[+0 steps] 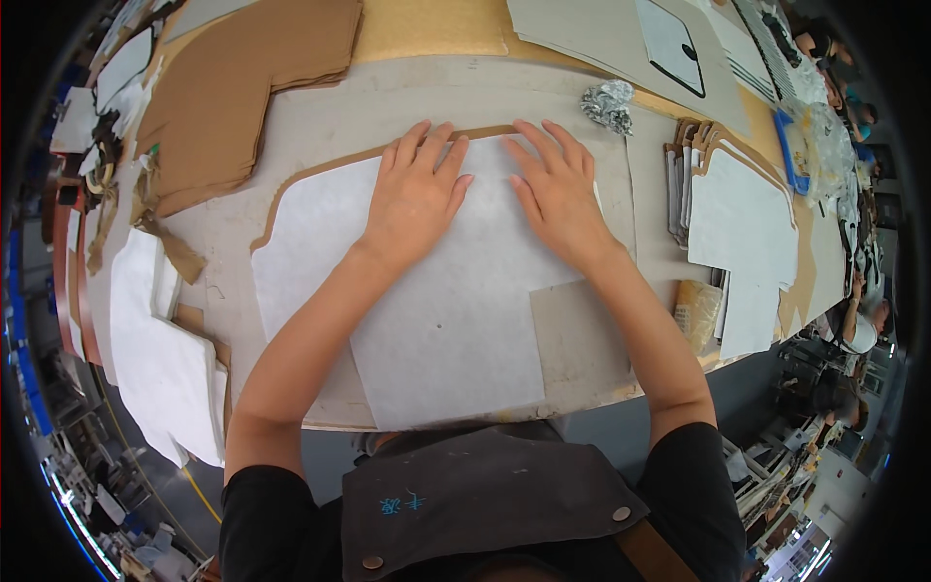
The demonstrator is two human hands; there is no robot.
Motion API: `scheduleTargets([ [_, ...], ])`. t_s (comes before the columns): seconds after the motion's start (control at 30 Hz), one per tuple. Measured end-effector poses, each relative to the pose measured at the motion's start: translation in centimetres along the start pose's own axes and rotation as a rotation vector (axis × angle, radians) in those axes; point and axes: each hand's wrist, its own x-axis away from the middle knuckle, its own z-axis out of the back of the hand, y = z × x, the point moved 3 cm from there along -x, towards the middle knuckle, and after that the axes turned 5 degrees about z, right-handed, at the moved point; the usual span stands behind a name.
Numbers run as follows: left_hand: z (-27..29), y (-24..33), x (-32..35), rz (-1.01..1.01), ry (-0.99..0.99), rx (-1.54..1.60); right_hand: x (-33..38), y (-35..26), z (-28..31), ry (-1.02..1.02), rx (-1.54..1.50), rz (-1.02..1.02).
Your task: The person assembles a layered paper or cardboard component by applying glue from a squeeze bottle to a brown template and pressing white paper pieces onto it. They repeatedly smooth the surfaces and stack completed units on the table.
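Note:
A large white sheet [446,330] with a notched lower right side lies flat on the worktable in front of me. Along its far edge runs a brown strip [320,167], which borders the white from the left corner across the top. My left hand [415,199] rests palm down near the far edge, fingers spread, fingertips on the brown strip. To its right my right hand [561,194] lies flat on the sheet too, its fingers apart and reaching the same edge. Neither hand holds anything.
Brown cut panels [218,92] are stacked at the far left; white padding pieces [160,349] lie near left. On the right stand brown-edged white panels [742,204] beside a tape roll [696,312]. Crumpled foil [609,105] sits beyond my right hand, near grey boards [611,39].

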Motion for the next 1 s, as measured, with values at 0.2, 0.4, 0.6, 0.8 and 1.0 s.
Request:
scheduleTargets([
  [0.2, -0.6, -0.3, 0.2, -0.031, 0.013, -0.049, -0.7, -0.4, -1.0, 0.015, 0.017, 0.017],
  [0.4, -0.4, -0.2, 0.1, -0.007, 0.018, -0.06, -0.7, -0.3, -1.3, 0.013, 0.023, 0.005],
  [0.6, -0.7, -0.5, 0.1, 0.012, -0.006, -0.084, -0.8, -0.2, -1.7, 0.026, 0.017, -0.014],
  [0.8, -0.8, -0.6, 0.3, 0.06, 0.005, -0.119, -0.7, -0.1, -1.7, 0.005, 0.076, -0.041],
  [1.0, 0.8, -0.7, 1.5, 0.109, 0.01, -0.096, 1.1, 1.8, 0.5, 0.044, 0.095, -0.149],
])
